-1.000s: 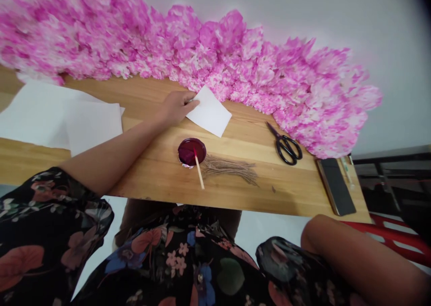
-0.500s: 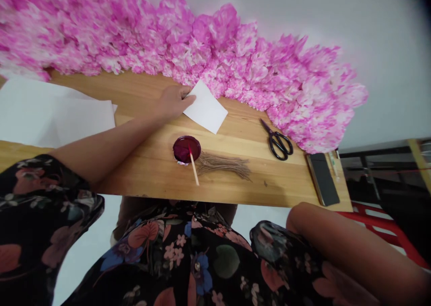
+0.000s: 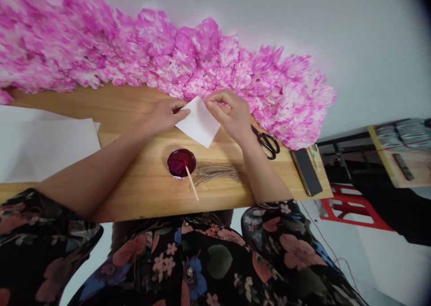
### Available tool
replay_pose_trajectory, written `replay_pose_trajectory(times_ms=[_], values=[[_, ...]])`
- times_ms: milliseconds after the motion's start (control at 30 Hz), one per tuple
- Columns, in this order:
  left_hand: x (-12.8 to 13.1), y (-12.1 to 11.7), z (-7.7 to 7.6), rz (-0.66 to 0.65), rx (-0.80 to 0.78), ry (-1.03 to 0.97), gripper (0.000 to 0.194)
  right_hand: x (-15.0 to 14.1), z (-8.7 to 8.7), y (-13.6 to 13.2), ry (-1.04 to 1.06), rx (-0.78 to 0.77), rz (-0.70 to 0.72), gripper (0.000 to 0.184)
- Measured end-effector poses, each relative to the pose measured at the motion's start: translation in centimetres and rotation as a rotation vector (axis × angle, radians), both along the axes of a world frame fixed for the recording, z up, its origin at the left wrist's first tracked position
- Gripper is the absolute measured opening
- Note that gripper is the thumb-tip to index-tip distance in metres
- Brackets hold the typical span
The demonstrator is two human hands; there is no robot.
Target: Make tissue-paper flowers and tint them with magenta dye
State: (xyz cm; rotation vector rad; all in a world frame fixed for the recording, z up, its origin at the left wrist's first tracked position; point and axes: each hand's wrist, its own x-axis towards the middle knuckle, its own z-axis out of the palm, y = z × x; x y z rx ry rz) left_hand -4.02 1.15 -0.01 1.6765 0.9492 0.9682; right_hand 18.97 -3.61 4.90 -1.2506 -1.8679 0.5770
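Note:
A white square of paper (image 3: 198, 124) lies tilted like a diamond near the back of the wooden table. My left hand (image 3: 169, 114) pinches its left corner between thumb and fingers. My right hand (image 3: 232, 113) is at the paper's upper right edge, thumb and forefinger close together there; whether the paper is between them is hard to see. Nearer me stands a small round dish of dark red liquid (image 3: 177, 163) with a wooden stick (image 3: 192, 182) leaning in it. Beside the dish lies a bundle of thin brown stems (image 3: 218, 172).
Pink and white artificial flowers (image 3: 188, 59) are heaped along the back. Black scissors (image 3: 268, 144) lie right of my right wrist, and a phone (image 3: 307, 172) near the table's right end. Large white sheets (image 3: 43, 139) cover the left side. A red plastic stool (image 3: 353, 207) stands beyond.
My right arm has come up from beside the table, and its hand has reached the paper's upper right edge. My left hand still holds the paper. The view has shifted slightly right.

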Motion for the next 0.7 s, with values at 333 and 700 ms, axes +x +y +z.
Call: replay_pose_trajectory(times_ms=[333, 700], values=[[0.0, -0.1, 0.4, -0.104, 0.104, 0.204, 0.03, 0.6, -4.8, 1.9, -0.031, 0.172, 0.063, 0.044], [0.0, 0.4, -0.7, -0.157, 0.106, 0.188, 0.028, -0.4, -5.6, 2.2, 0.124, 0.022, 0.018, 0.046]])
